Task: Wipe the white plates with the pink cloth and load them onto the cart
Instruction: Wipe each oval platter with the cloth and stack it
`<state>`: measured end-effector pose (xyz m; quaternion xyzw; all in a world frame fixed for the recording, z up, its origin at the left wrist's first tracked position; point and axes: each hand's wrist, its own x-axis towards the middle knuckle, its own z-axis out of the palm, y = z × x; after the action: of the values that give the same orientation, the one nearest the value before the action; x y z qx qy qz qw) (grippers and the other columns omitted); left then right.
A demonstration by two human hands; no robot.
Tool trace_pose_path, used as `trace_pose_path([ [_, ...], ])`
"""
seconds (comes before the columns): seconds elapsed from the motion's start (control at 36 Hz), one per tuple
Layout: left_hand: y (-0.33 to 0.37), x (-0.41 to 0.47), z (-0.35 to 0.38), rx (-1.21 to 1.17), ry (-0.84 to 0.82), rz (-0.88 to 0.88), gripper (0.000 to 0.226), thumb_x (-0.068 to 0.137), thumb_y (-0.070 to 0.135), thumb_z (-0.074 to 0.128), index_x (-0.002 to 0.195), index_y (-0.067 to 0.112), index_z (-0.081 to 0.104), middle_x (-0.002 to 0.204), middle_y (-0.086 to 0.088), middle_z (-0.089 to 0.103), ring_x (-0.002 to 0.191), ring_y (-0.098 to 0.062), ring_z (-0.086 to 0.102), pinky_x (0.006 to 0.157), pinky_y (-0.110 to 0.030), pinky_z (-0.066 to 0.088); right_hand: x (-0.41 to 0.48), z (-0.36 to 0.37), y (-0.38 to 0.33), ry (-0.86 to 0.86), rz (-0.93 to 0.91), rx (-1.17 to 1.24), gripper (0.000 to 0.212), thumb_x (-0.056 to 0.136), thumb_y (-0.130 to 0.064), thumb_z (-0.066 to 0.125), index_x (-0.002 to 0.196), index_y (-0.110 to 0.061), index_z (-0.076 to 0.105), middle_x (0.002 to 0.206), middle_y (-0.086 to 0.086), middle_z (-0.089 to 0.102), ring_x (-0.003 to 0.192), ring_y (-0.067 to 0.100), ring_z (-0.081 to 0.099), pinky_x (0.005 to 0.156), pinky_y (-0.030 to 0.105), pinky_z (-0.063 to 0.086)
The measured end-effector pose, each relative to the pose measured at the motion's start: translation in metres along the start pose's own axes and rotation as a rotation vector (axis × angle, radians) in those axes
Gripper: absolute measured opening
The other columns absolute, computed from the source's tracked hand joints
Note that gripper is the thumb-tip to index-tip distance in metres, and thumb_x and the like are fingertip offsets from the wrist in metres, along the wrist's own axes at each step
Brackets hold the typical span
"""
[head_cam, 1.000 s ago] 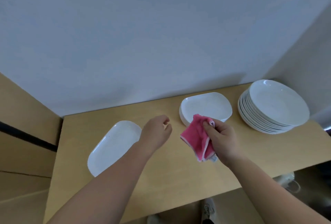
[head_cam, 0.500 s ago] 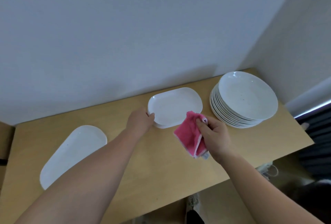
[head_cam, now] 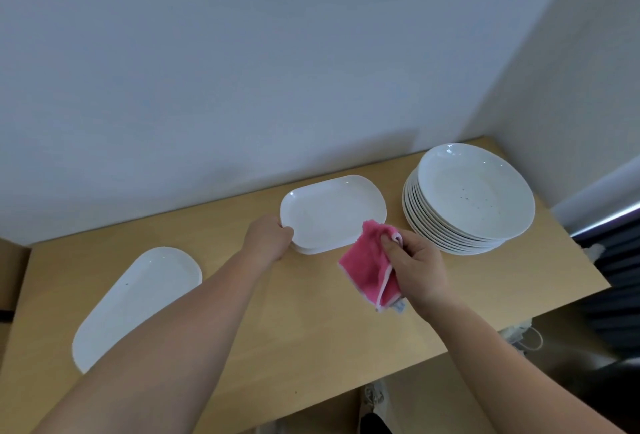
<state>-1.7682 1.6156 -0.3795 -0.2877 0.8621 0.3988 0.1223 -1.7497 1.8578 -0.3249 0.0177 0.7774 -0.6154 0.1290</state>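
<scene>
A small stack of white rounded-rectangle plates [head_cam: 330,211] sits near the back of the wooden table [head_cam: 311,322]. My left hand [head_cam: 268,237] grips the left edge of the top plate. My right hand [head_cam: 414,265] hovers just in front of the stack, shut on the folded pink cloth [head_cam: 369,265]. A tall stack of round white plates [head_cam: 471,198] stands at the right end. A long oval white platter [head_cam: 135,298] lies at the left, partly hidden by my left forearm.
A pale wall runs right behind the table, with a corner wall at the right. The table's front edge drops to the floor, where a shoe [head_cam: 375,399] shows. Dark furniture [head_cam: 616,298] stands beyond the right end.
My left hand reached forward and took hold of the rectangular plate's left edge. The view swung to the right. My right hand kept the cloth near the plate.
</scene>
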Motion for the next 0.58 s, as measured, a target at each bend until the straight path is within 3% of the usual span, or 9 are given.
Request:
trace_pose_path([
  [0.08, -0.001, -0.004, 0.000, -0.270, -0.003, -0.056, 0.014, 0.082, 0.007, 0.051, 0.072, 0.006, 0.060, 0.070, -0.015, 0.066, 0.054, -0.025, 0.063, 0.070, -0.041, 0.058, 0.001, -0.001, -0.003, 0.003, -0.017, -0.014, 0.027, 0.096, -0.019, 0.055, 0.077, -0.030, 0.071, 0.059, -0.010, 0.056, 0.057, 0.004, 0.051, 0.056, 0.020, 0.042],
  [0.22, 0.007, -0.020, -0.003, -0.845, -0.083, -0.156, 0.012, 0.086, -0.004, 0.050, 0.082, 0.002, 0.059, 0.090, -0.017, 0.068, 0.075, -0.024, 0.072, 0.060, -0.028, 0.059, 0.002, -0.005, -0.011, -0.013, -0.052, -0.006, 0.026, 0.096, -0.018, 0.055, 0.079, -0.029, 0.072, 0.058, -0.011, 0.057, 0.055, 0.001, 0.052, 0.052, 0.014, 0.042],
  [0.31, 0.014, -0.033, -0.005, -0.985, -0.145, -0.164, 0.013, 0.086, -0.013, 0.048, 0.089, -0.001, 0.053, 0.094, -0.022, 0.066, 0.073, -0.027, 0.072, 0.056, -0.030, 0.059, 0.002, -0.007, -0.019, -0.021, -0.114, -0.024, 0.032, 0.096, -0.014, 0.053, 0.078, -0.033, 0.072, 0.057, -0.018, 0.059, 0.055, -0.006, 0.052, 0.052, 0.009, 0.040],
  [0.36, 0.015, -0.042, -0.003, -0.979, -0.175, -0.136, 0.022, 0.084, -0.017, 0.045, 0.100, -0.005, 0.055, 0.101, -0.022, 0.067, 0.080, -0.029, 0.073, 0.062, -0.034, 0.060, 0.001, -0.008, -0.026, -0.030, -0.180, -0.049, 0.037, 0.096, -0.009, 0.052, 0.085, -0.040, 0.070, 0.062, -0.026, 0.061, 0.061, -0.011, 0.054, 0.056, 0.004, 0.039],
  [0.42, 0.011, -0.049, -0.002, -0.991, -0.191, -0.137, 0.037, 0.083, -0.019, 0.043, 0.116, -0.007, 0.053, 0.112, -0.022, 0.066, 0.095, -0.032, 0.070, 0.071, -0.036, 0.061, -0.002, -0.011, -0.036, -0.044, -0.256, -0.068, 0.042, 0.095, -0.005, 0.051, 0.094, -0.043, 0.068, 0.074, -0.032, 0.065, 0.074, -0.016, 0.057, 0.065, 0.000, 0.039],
  [0.47, 0.007, -0.058, -0.002, -1.044, -0.224, -0.144, 0.042, 0.082, -0.021, 0.041, 0.119, -0.005, 0.055, 0.111, -0.018, 0.068, 0.096, -0.031, 0.070, 0.069, -0.034, 0.060, -0.004, -0.013, -0.048, -0.057, -0.334, -0.068, 0.043, 0.095, -0.003, 0.050, 0.103, -0.041, 0.068, 0.096, -0.029, 0.068, 0.096, -0.015, 0.058, 0.080, 0.001, 0.040],
  [0.53, 0.006, -0.068, -0.005, -1.129, -0.275, -0.126, 0.045, 0.081, -0.021, 0.042, 0.119, -0.001, 0.057, 0.108, -0.014, 0.072, 0.092, -0.030, 0.072, 0.067, -0.034, 0.059, -0.003, -0.013, -0.060, -0.052, -0.444, -0.112, 0.041, 0.096, 0.000, 0.048, 0.111, -0.031, 0.068, 0.116, -0.021, 0.066, 0.115, -0.006, 0.055, 0.094, 0.007, 0.038],
  [0.58, 0.008, -0.076, -0.007, -1.214, -0.317, -0.093, 0.050, 0.075, -0.018, 0.050, 0.119, 0.004, 0.057, 0.109, -0.011, 0.073, 0.094, -0.031, 0.072, 0.069, -0.037, 0.059, -0.001, -0.012, -0.071, -0.023, -0.580, -0.208, 0.036, 0.095, 0.003, 0.048, 0.117, -0.017, 0.068, 0.128, -0.009, 0.062, 0.119, -0.003, 0.053, 0.098, 0.011, 0.039],
])
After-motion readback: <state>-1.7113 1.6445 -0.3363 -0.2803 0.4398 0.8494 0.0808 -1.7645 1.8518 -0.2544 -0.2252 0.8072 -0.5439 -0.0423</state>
